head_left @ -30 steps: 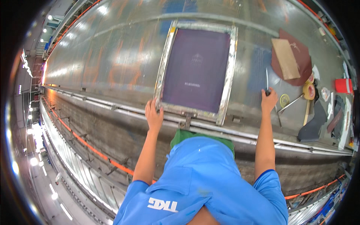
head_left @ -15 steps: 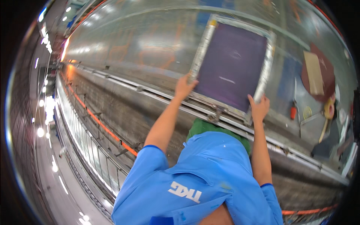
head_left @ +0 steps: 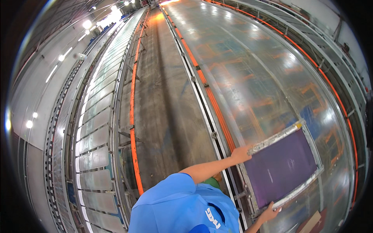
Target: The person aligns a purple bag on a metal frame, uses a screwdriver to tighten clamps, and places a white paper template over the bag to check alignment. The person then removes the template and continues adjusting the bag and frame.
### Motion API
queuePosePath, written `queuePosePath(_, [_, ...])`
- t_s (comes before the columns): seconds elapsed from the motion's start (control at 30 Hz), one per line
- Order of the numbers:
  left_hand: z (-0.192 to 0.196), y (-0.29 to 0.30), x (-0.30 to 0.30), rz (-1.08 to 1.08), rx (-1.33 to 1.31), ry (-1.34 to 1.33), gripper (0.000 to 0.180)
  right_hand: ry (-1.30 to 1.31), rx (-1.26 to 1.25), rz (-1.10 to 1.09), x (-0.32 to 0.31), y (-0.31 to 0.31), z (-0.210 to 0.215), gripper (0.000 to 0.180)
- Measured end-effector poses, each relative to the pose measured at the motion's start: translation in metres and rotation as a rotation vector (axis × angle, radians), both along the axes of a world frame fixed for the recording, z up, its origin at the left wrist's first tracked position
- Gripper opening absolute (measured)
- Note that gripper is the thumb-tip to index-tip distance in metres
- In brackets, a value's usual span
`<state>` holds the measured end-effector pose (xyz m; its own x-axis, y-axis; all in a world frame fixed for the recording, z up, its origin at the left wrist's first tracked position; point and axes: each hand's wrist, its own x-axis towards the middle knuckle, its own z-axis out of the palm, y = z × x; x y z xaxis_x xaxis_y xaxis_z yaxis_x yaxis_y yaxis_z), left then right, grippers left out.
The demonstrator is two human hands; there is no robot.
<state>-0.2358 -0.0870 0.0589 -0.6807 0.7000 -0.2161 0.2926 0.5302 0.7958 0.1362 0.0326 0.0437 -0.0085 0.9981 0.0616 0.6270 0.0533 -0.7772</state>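
purple mesh in a scuffed metal frame, so basically a framed screen (head_left: 281,167), sits over the long shiny table (head_left: 237,89), near end right by the rail (head_left: 208,134). left arm's stretched out almost straight, left hand (head_left: 241,154) grasping the frame's left side. right hand (head_left: 271,212) is low in view, fingers hooked round the opposite side, most of that arm cut off. a second ago the right hand was off at a tool; now both grip the frame. view's swung left too, so the brown board (head_left: 309,223) only peeks in.
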Motion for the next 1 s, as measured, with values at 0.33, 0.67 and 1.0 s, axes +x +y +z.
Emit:
queuePosePath(0.33, [-0.017,-0.049,-0.2,0.084,-0.223,0.42,0.058,0.191,-0.154,0.253,-0.228,-0.032,-0.035,0.068])
queuePosePath(0.67, [-0.02,-0.064,-0.19,0.202,-0.181,0.591,0.059,0.297,-0.125,0.36,-0.244,-0.048,0.055,0.073])
queuePosePath(1.0, [-0.108,-0.3,0.002,0.588,-0.333,0.038,0.07,1.608,-0.15,1.696,-0.239,-0.208,0.352,0.08])
